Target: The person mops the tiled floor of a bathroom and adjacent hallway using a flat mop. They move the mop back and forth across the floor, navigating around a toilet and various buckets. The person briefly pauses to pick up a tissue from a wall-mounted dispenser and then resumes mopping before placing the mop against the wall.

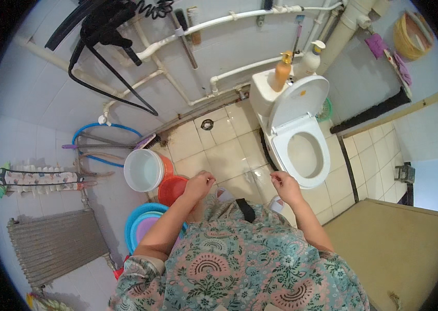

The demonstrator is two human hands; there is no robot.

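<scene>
My left hand [199, 185] hovers beside the red bucket [173, 189], its fingers curled closed and nothing seen in them. My right hand [286, 186], also loosely closed with nothing showing in it, is in front of the white toilet [282, 155]. The toilet's lid [302, 103] is raised and its seat is down. Between the hands my slippered feet show partly under a patterned garment [245, 254]. A white bucket [142, 170] with what looks like water stands left of the red one.
Stacked basins [137, 220] sit by my left forearm. An orange pump bottle [282, 71] and a white one [310, 59] stand on the toilet tank. A blue hose [81, 132] hangs on the left wall. A floor drain [207, 124] lies ahead; a door [392, 249] is at right.
</scene>
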